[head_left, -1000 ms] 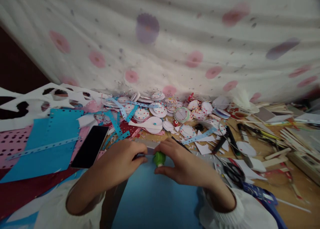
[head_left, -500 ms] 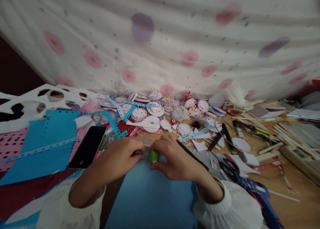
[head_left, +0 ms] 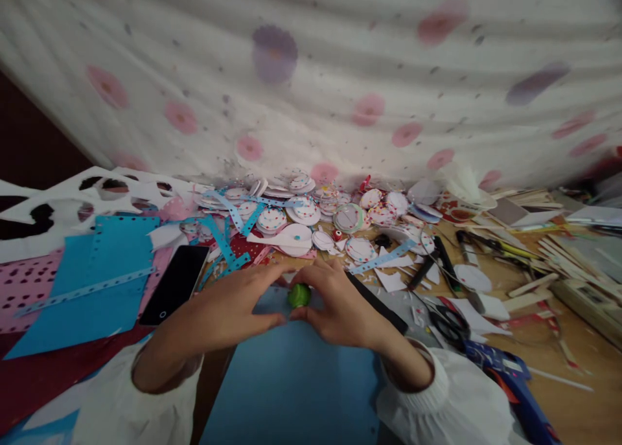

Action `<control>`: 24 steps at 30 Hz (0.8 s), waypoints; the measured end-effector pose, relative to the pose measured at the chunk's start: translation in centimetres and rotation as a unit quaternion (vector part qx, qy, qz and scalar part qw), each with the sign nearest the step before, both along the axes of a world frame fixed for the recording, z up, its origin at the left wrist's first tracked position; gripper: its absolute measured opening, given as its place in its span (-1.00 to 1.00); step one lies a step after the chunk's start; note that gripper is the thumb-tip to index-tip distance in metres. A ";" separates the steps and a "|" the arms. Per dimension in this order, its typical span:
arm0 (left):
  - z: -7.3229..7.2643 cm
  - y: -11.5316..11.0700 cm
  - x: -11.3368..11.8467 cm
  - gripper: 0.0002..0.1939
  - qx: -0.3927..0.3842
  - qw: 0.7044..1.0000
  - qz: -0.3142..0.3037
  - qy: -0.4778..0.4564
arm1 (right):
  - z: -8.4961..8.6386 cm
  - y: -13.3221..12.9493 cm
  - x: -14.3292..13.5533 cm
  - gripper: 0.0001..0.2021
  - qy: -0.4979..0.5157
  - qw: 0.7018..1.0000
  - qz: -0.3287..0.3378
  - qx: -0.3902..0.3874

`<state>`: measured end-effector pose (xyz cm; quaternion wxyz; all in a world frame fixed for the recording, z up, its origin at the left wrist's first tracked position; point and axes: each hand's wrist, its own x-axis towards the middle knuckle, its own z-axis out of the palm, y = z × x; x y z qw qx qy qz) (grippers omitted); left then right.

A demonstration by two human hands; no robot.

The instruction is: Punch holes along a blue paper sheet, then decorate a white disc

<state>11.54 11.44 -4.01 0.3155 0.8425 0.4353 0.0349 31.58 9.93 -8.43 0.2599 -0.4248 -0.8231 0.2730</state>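
Note:
My right hand (head_left: 333, 304) has its thumb and fingers closed around a small, rounded green craft punch (head_left: 299, 295). It sits at the far edge of a blue sheet (head_left: 301, 374) in front of me. Just left of the punch, my left hand (head_left: 238, 306) is open. Its thumb and fingers are apart, and I see nothing held in them. The fingers of my right hand partly cover the punch, and both hands hide some of the sheet's far edge.
A phone (head_left: 175, 285) lies left of my left arm, beside blue punched paper (head_left: 109, 257). Behind my hands are piled white paper discs (head_left: 296, 239). To the right lie scissors (head_left: 449, 322), a blue glue gun (head_left: 508, 374) and wooden sticks (head_left: 532, 293).
My left hand has opened, its thumb and fingers spreading apart near the punch. My right hand stays on the punch in nearly the same place. The view has shifted slightly.

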 end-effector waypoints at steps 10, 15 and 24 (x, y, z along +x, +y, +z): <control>-0.7 0.8 1.5 -0.17 0.000 0.998 -0.039 -0.046 | -0.3 -0.2 -0.6 -0.75 -0.010 1.000 0.008 0.017; -0.5 1.5 1.2 -0.14 -0.029 0.992 -0.084 -0.093 | -0.7 -0.7 -1.4 -0.67 0.006 1.000 -0.008 0.019; -0.9 2.0 1.0 -0.25 -0.045 0.996 -0.053 -0.063 | -1.5 -0.3 -1.5 -0.68 0.021 0.999 -0.037 -0.014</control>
